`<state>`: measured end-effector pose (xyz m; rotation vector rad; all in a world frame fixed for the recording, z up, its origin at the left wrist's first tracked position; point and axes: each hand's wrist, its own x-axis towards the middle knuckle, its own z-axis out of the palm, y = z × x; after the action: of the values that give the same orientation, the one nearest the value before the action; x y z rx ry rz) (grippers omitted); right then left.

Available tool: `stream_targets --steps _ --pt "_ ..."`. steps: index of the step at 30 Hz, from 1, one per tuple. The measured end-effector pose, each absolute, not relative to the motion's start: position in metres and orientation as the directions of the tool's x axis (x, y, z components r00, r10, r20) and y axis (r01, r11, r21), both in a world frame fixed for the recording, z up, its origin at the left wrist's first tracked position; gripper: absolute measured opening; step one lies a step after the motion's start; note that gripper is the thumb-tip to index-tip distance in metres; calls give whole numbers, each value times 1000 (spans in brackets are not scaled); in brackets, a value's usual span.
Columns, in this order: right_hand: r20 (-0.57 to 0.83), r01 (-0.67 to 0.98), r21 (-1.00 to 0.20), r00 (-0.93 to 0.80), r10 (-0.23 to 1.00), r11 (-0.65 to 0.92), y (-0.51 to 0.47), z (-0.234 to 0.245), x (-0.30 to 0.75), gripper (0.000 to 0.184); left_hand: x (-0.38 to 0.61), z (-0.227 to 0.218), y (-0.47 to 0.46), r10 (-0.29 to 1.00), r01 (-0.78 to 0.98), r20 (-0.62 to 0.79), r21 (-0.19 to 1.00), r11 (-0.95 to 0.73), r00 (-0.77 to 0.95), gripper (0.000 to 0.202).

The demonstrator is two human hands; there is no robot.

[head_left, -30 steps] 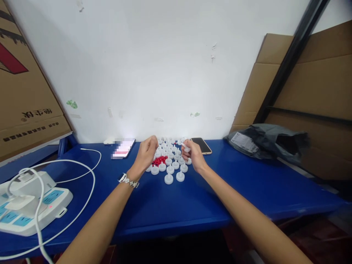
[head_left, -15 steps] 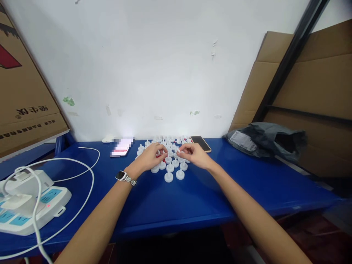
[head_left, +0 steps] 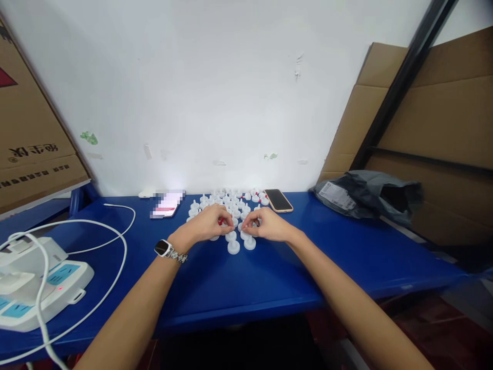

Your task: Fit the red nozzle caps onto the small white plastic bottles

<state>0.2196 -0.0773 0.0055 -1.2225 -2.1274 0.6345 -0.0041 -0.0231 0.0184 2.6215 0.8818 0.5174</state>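
Note:
A cluster of white round plastic caps with upright spouts stands on the blue table, some towards the back with small red parts. My left hand, wearing a watch, is closed in a pinch at the cluster's left front. Something red shows in the gap by its curled fingers; I cannot tell whether it is held. Facing it, my right hand is pinched too, its fingertips down among the front caps. What either fingertip pinch holds is too small or hidden to make out.
A phone lies behind my right hand, and another lit phone to the left. A grey plastic bag rests at the right. A power strip with white cables occupies the left front. Cardboard stands at the left.
My right hand has come down and slightly left, from above the caps to among the front ones. My left hand has moved slightly down. The view has shifted a little.

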Motion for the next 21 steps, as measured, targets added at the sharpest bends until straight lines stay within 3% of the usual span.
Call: stream_targets --steps 11,16,21 --pt "335 749 -427 -390 858 507 -75 2 211 13 -2 22 -26 644 542 198 393 -743 739 16" --pt "290 771 -405 -402 868 492 -80 5 209 11 -1 21 -26 639 546 219 362 -755 738 17" --pt "368 786 -434 -292 883 441 -72 12 220 22 3 18 -22 618 512 320 357 -781 718 29"
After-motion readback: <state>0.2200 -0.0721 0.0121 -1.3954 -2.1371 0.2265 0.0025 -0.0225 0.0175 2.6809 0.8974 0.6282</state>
